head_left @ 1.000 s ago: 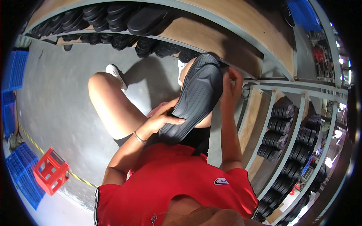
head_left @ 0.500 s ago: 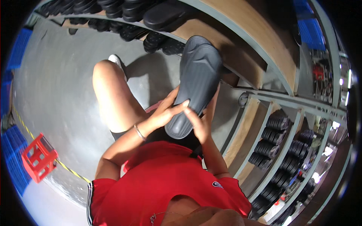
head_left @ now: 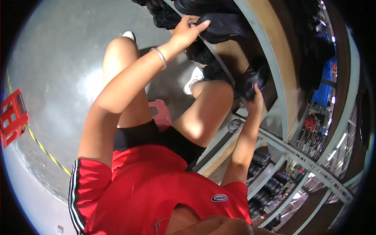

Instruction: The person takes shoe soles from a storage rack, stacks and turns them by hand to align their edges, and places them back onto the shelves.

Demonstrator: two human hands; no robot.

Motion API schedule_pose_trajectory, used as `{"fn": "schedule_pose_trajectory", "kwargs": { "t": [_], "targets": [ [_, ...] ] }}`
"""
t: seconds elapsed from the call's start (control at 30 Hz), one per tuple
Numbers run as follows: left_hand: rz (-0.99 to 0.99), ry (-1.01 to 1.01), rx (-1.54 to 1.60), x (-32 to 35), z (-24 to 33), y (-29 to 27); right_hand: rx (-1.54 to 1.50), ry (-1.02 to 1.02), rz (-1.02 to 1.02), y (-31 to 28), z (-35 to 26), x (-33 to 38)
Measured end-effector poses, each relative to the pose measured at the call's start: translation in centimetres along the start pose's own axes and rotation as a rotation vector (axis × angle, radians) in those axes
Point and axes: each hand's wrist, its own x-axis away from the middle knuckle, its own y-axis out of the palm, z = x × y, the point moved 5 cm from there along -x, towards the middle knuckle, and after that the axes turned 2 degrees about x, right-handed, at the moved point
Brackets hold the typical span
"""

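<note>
My left hand (head_left: 187, 34) reaches to the shelf ahead, its thumb and fingers closed on the near end of a black shoe sole (head_left: 227, 28). That sole lies along the shelf, its far end in shadow. Farther right and nearer to me, my right hand (head_left: 256, 101) grips another dark shoe sole (head_left: 253, 80) at the shelf's lower end. The thumb rests on its near side, while the other fingers are mostly hidden. This second sole is blurred and dark, so its exact shape is hard to make out. The two hands are well apart.
Wooden shelf boards in a grey metal frame (head_left: 266, 39) curve along the right. Dark soles (head_left: 199, 53) stand on a lower level. Between my knees is a pink stool (head_left: 159, 113); a red stool (head_left: 15, 117) stands far left by a yellow-black floor line (head_left: 45, 150).
Both hands have left the pair of black soles they held together over my lap. They have parted and moved to the shelf, each on a sole there. The view has shifted right.
</note>
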Motion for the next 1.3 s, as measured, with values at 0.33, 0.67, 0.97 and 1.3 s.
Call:
{"fn": "schedule_pose_trajectory", "kwargs": {
  "t": [0.33, 0.67, 0.97, 1.3],
  "targets": [
    [-0.115, -0.215, 0.434, 5.3, 0.5, -1.5, 0.183, -0.342, -0.246, 18.1, -0.7, 6.4],
    [-0.202, -0.446, 0.21, 14.9, -1.4, -8.3, 0.174, -0.082, -0.323, 25.2, 1.6, 0.3],
    [-0.111, -0.489, 0.471, 19.2, -4.0, -7.8, 0.349, -0.262, -0.18, 25.5, -1.7, 1.5],
    [-0.212, -0.425, 0.291, 18.2, -2.0, -10.6, -0.024, -0.425, 0.134, -2.0, -7.1, 1.9]
  ]
}}
